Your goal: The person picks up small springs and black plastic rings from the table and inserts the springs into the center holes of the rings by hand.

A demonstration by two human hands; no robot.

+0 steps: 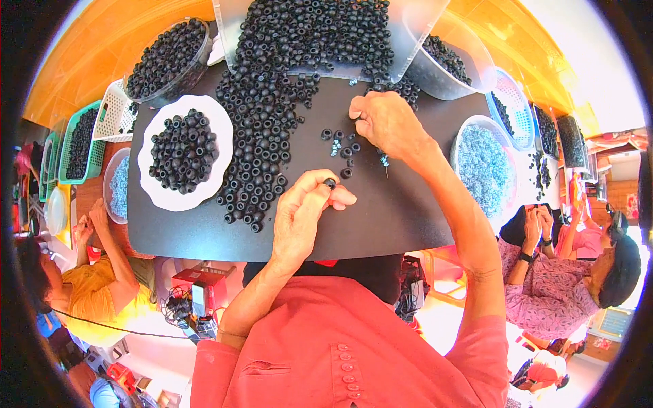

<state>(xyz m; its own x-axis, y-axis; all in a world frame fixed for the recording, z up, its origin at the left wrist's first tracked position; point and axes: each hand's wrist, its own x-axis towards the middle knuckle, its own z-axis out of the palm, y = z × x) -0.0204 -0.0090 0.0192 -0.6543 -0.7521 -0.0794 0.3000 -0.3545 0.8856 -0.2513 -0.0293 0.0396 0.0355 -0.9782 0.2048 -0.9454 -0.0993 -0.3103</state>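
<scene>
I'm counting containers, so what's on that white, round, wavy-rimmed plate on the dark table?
The white, round, wavy-rimmed plate carries a heap of small, round, black, hollow pieces. Its rim shows; its middle and anything under the top pieces are covered, so unseen.

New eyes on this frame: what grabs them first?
Likely the mass of black beads spilling from the clear bin at top centre onto the dark table. Next, the white scalloped plate heaped with similar beads on the left, and the pale blue pieces on the right. Near the middle, the left grip pinches one black bead.
</scene>
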